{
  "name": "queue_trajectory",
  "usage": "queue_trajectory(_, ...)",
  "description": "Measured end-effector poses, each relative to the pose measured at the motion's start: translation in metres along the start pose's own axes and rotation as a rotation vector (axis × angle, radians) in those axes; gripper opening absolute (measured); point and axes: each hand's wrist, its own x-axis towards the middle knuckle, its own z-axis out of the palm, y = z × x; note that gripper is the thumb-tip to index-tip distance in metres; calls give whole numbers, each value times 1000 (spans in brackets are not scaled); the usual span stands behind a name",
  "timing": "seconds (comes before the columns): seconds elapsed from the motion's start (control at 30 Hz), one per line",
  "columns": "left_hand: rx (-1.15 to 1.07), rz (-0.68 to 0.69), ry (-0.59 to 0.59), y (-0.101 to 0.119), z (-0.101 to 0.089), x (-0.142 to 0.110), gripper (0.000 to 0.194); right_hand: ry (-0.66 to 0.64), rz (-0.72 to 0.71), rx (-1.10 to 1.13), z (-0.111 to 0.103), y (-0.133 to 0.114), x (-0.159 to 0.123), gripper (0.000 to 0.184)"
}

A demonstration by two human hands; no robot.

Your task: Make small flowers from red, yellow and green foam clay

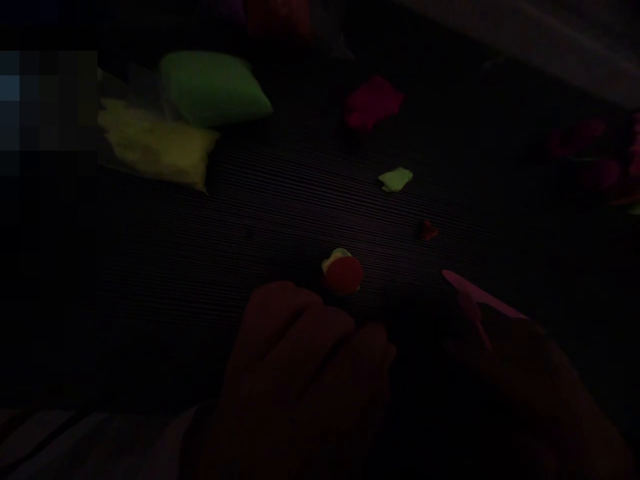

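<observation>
The picture is very dark. My left hand (310, 373) rests low on the table with its fingers curled closed; whether anything is inside them is hidden. Just beyond its knuckles lies a small red disc (344, 275) on top of a yellowish piece (330, 259), both looking like soft modelling clay. At the lower right, my right hand (545, 380) is closed around a pink plastic tool (487, 300) with two narrow blade-like parts pointing up and left, apart from the clay. Its fingers are mostly lost in shadow.
On the dark ribbed table lie a green clay packet (213, 90), a yellow clay packet (160, 143), a magenta lump (374, 103), a light green scrap (396, 179) and a red bit (429, 231). Dark pink pieces (595, 163) sit at the right, an orange-red packet (279, 17) at the back.
</observation>
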Motion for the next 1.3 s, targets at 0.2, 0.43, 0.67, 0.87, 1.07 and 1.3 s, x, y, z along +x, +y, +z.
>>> queue_trajectory(0.2, 27, 37, 40, 3, 2, -1, 13, -77, 11, 146, -10, 4, 1, 52)
queue_trajectory(0.43, 27, 67, 27, 5, 8, 0, 8, -113, 258, 404, -11, 7, 5, 42)
queue_trajectory(0.67, 58, 152, -195, 5, 14, -4, 11, 56, 241, 96, 1, -9, 10, 17)
queue_trajectory(0.87, 25, 143, -8, 5, 9, -1, 9, -84, 120, -156, 8, -32, 28, 16)
queue_trajectory(1.07, 173, -117, 177, -1, 0, 2, 18, -95, 126, -209, 3, -32, 27, 20)
queue_trajectory(1.3, 160, -49, 114, -2, 1, -1, 17, -180, 92, -224, -3, -24, 25, 18)
